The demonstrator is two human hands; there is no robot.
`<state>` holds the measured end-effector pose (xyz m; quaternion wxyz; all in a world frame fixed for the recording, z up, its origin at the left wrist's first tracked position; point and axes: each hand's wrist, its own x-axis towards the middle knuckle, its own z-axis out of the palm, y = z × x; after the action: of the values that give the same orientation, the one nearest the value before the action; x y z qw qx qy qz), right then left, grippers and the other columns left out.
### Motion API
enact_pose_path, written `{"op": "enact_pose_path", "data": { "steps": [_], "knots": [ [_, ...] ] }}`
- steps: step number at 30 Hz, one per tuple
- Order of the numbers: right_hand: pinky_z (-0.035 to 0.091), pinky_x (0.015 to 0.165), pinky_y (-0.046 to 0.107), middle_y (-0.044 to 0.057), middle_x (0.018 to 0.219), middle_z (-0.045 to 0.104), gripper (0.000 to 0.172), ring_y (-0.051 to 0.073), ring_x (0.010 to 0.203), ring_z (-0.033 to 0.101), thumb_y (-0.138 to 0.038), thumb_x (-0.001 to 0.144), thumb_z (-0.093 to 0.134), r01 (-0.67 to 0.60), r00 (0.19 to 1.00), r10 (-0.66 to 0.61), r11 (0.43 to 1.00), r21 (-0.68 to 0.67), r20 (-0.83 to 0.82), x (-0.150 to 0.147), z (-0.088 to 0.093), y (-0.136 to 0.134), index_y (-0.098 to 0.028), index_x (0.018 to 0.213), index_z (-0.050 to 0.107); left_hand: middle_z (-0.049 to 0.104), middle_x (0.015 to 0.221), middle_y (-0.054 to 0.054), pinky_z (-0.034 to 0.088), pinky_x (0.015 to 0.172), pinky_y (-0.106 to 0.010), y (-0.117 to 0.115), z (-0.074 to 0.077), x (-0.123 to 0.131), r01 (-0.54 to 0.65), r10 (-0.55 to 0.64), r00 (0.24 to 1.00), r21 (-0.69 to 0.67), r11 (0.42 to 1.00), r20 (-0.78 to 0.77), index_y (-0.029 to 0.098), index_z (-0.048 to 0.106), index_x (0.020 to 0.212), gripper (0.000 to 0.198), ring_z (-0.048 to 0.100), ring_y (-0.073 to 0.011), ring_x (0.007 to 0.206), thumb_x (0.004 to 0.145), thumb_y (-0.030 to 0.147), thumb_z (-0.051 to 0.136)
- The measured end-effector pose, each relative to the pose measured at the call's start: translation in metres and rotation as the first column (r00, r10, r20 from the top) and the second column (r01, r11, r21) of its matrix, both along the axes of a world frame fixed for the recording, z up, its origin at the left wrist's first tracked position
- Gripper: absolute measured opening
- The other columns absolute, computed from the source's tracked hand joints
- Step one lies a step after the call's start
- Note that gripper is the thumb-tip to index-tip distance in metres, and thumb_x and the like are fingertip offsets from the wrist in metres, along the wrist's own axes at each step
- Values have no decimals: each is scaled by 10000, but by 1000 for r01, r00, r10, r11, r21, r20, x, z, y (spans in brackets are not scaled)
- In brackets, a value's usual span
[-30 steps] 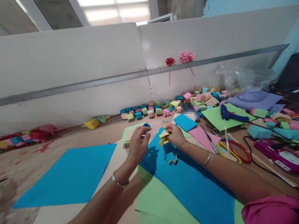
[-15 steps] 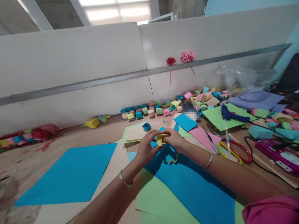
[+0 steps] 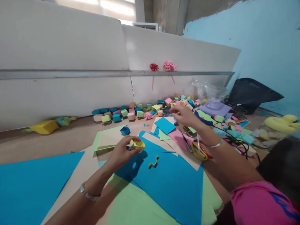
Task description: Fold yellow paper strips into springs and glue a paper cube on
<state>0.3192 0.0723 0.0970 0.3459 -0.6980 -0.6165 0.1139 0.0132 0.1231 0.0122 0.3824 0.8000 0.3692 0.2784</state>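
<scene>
My left hand [image 3: 124,152] is closed on a small folded yellow paper box [image 3: 141,145], held above a blue paper sheet [image 3: 173,187]. A zigzag yellow paper strip [image 3: 153,162] lies on that sheet. Farther right, my right hand [image 3: 185,115] is raised over the table with its fingers apart and nothing visible in them. Beside its fingertips lies a dark phone-like object [image 3: 167,111]. The blue glue gun [image 3: 203,119] is just beyond my right wrist, partly hidden by it. An open blue paper box [image 3: 125,130] stands beyond my left hand.
Several coloured paper blocks [image 3: 116,117] line the white partition [image 3: 70,93]. Scissors with yellow and red handles [image 3: 199,151] lie under my right forearm, near a black cable [image 3: 247,147]. Another blue sheet [image 3: 35,184] covers the left side. A yellow duck-shaped object [image 3: 283,123] is at far right.
My right hand has let go of the yellow paper box and moved right and away from me, towards the glue gun. My left hand keeps the box. The view has turned right.
</scene>
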Motion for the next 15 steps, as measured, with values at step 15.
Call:
{"op": "enact_pose_path", "data": {
  "steps": [15],
  "knots": [
    [514,809,373,122,1071,640,241,222,954,632,-277,877,636,498,756,-333,851,-165,564,162,-90,-41,-137,1073,631,658,1026,-114,496,777,-332,-4,6,-5,145,-10,961,-472,869,277,154,633,1037,400,625,-228,929,718,396,650]
  ]
}}
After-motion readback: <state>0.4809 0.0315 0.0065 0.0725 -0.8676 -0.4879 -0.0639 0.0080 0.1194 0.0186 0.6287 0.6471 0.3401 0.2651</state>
